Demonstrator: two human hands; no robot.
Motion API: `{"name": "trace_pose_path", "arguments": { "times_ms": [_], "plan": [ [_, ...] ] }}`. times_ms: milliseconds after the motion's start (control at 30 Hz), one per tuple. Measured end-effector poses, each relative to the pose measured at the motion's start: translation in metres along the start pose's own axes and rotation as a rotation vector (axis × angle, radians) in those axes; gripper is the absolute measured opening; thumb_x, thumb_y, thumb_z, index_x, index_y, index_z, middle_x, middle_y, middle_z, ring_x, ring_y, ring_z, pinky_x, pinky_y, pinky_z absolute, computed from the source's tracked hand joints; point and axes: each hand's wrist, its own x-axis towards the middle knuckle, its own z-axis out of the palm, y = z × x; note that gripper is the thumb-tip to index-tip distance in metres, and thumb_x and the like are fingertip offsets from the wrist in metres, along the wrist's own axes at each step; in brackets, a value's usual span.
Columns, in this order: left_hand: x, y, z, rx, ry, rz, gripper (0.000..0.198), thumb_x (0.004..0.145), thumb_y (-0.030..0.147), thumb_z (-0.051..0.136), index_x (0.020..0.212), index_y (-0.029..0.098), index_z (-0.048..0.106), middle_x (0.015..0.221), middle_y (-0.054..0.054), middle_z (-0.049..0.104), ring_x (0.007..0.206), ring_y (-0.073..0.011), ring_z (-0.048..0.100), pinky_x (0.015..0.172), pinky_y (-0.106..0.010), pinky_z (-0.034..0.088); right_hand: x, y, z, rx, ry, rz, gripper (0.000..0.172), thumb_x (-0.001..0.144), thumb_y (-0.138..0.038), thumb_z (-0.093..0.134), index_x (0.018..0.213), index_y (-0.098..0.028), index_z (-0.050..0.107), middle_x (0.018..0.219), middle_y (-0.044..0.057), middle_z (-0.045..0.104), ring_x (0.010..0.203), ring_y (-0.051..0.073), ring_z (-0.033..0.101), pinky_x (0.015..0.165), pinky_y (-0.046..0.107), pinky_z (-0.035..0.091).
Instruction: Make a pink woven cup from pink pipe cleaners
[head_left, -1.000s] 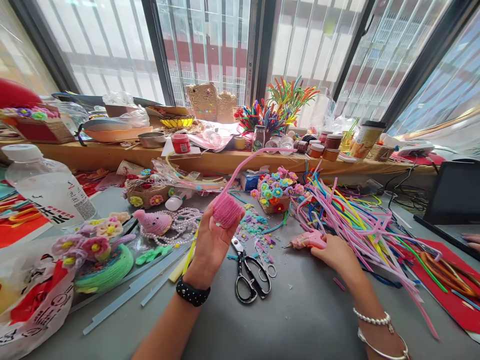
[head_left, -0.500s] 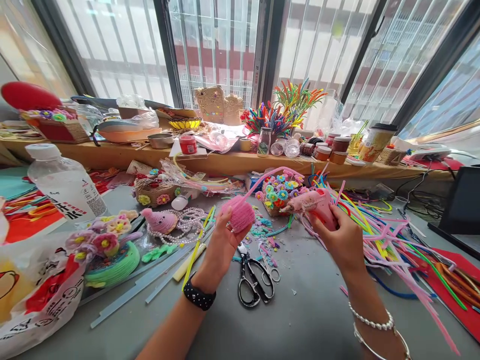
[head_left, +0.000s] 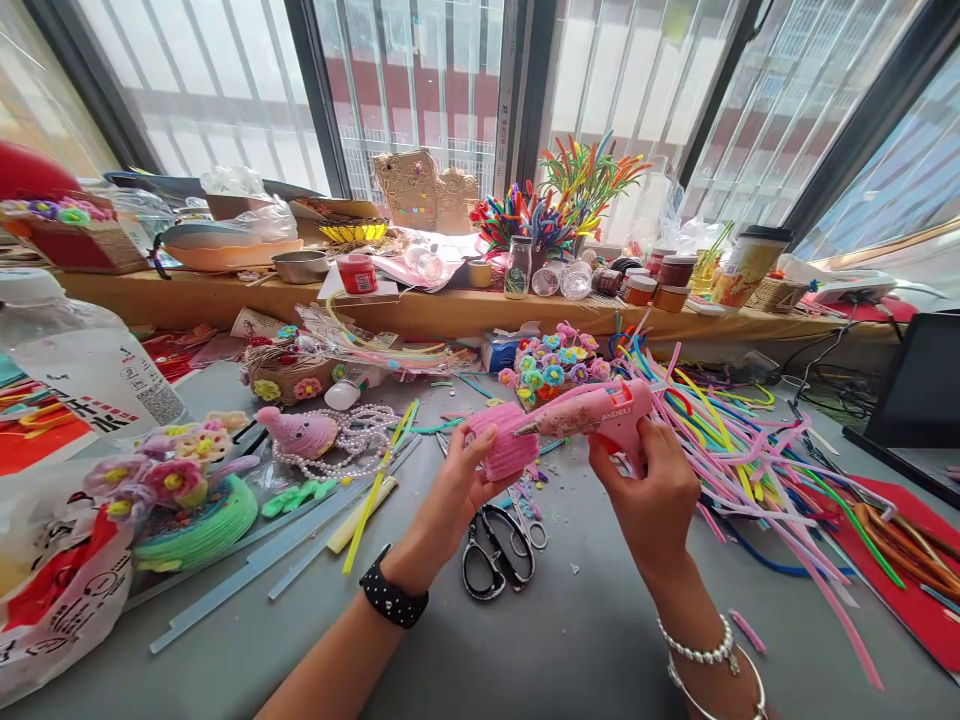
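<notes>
My left hand (head_left: pixel 457 490) is closed around a pink coil of wound pipe cleaner (head_left: pixel 508 448), held above the grey table (head_left: pixel 555 640). My right hand (head_left: pixel 646 492) grips a pink glue gun (head_left: pixel 600 412), whose nozzle touches the top of the coil. A black band sits on my left wrist and pearl and metal bracelets on my right. Two pairs of scissors (head_left: pixel 496 545) lie on the table just under my hands.
A heap of coloured pipe cleaners (head_left: pixel 742 450) spreads to the right. Glue sticks (head_left: pixel 300 545), a pearl string (head_left: pixel 352 445), a pink knitted figure (head_left: pixel 300 432), flower baskets (head_left: pixel 551 372) and a water bottle (head_left: pixel 82 365) lie left and behind. A cluttered wooden shelf (head_left: pixel 450 310) runs along the window.
My right hand picked the glue gun up from the table and brought it left to the coil. My left hand lowered the coil slightly toward the middle.
</notes>
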Motion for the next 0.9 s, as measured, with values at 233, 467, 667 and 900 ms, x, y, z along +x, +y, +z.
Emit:
{"name": "trace_pose_path", "arguments": {
  "times_ms": [233,467,667,900],
  "plan": [
    [-0.001,0.0014,0.0038,-0.006,0.003,-0.04,0.039,0.08,0.03,0.054,0.116,0.022,0.041,0.117,-0.008,0.057,0.089,-0.0175,0.063,0.076,-0.029,0.052,-0.0032,-0.0018,-0.0001,-0.034,0.022,-0.028,0.025,0.077,-0.034,0.055,0.091,-0.013,0.054,0.075,0.008,0.059,0.068,0.019,0.056,0.06,0.028,0.044],
    [-0.0001,0.0028,0.0046,-0.013,0.039,-0.068,0.045,0.077,0.028,0.058,0.118,0.022,0.04,0.115,-0.008,0.058,0.086,-0.017,0.064,0.075,-0.029,0.052,-0.0043,0.0008,0.0006,-0.05,0.016,-0.048,0.022,0.077,-0.03,0.053,0.091,-0.013,0.054,0.075,0.008,0.059,0.069,0.02,0.057,0.06,0.029,0.044],
    [-0.0001,0.0002,0.0041,-0.029,0.027,-0.052,0.047,0.077,0.029,0.058,0.119,0.022,0.04,0.115,-0.009,0.058,0.09,-0.0184,0.063,0.079,-0.031,0.051,-0.0042,0.0009,0.0003,-0.064,-0.005,-0.033,0.019,0.078,-0.029,0.05,0.089,-0.015,0.054,0.073,0.007,0.058,0.065,0.019,0.056,0.057,0.028,0.042],
    [0.0001,-0.0008,0.0031,-0.018,0.014,-0.043,0.042,0.079,0.03,0.055,0.118,0.022,0.04,0.119,-0.008,0.056,0.093,-0.0181,0.062,0.08,-0.032,0.051,-0.0038,0.0014,-0.0009,-0.072,0.002,-0.046,0.016,0.078,-0.027,0.05,0.087,-0.015,0.055,0.072,0.007,0.058,0.063,0.017,0.055,0.055,0.026,0.041]
  ]
}}
